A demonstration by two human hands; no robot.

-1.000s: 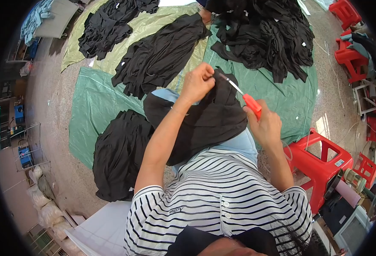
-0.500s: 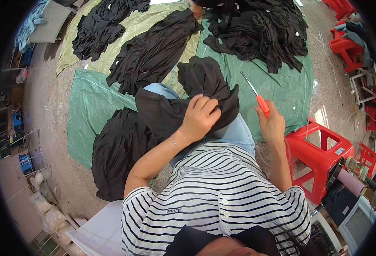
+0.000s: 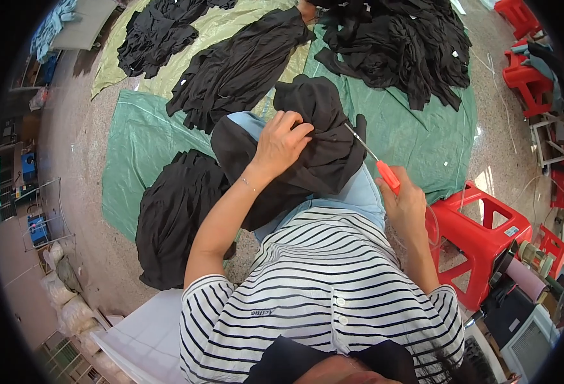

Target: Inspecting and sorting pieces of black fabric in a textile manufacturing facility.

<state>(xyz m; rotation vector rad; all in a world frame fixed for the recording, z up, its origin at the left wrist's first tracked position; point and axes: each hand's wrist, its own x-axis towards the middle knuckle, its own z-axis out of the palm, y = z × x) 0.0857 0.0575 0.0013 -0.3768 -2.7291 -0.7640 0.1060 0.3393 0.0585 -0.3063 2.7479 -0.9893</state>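
A black garment lies bunched across my lap over light blue cloth. On top of it, my left hand pinches a fold of the fabric between curled fingers. My right hand grips a red-handled tool with a slim metal shaft. The shaft slants up and left, and its tip is at the garment's right part, close to the left hand's fold. Whether the tip touches the cloth I cannot tell. A thin clear tube or cord curves beside my right wrist.
Green sheeting and yellowish sheeting cover the floor ahead. Black garment heaps lie at far right, far middle, far left and near left. A red stool stands close on my right.
My left hand has moved up and slightly left, shifting the black fabric. The tool in my right hand has moved left, bringing its tip from over the green sheet to the garment.
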